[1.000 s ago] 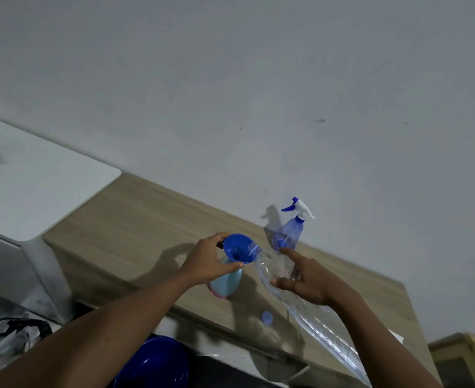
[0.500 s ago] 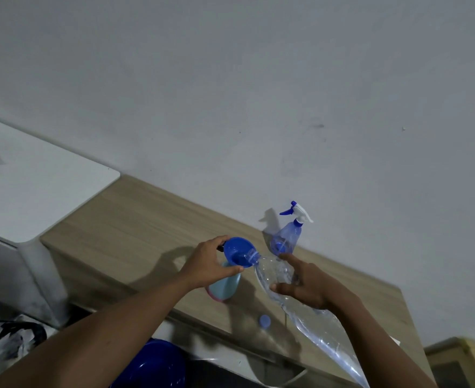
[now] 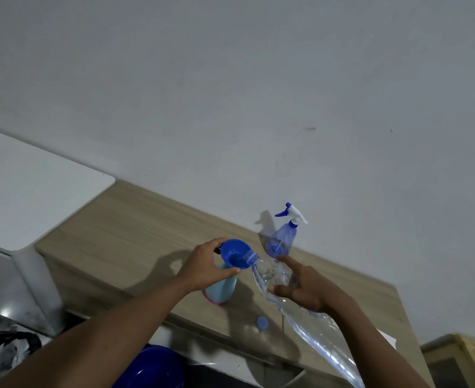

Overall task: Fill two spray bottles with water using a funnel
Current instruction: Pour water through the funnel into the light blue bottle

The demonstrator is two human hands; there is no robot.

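Observation:
A blue funnel (image 3: pixel 234 256) sits in the mouth of a light blue bottle with a pink base (image 3: pixel 222 291) on the wooden counter (image 3: pixel 135 236). My left hand (image 3: pixel 205 266) grips the funnel and the bottle's neck. My right hand (image 3: pixel 304 287) holds a large clear water bottle (image 3: pixel 309 326), tilted with its mouth over the funnel's rim; the forefinger sticks out straight. A second spray bottle (image 3: pixel 283 238), translucent blue with a white and blue trigger head, stands upright by the wall just behind.
A small blue cap (image 3: pixel 262 322) lies on the counter near its front edge. A white appliance top (image 3: pixel 34 191) adjoins the counter on the left. A blue basin (image 3: pixel 152 368) sits below the counter. A wooden cabinet (image 3: pixel 460 359) is at the lower right.
The view has shifted slightly. Both hands, the funnel and the tilted water bottle keep the same pose.

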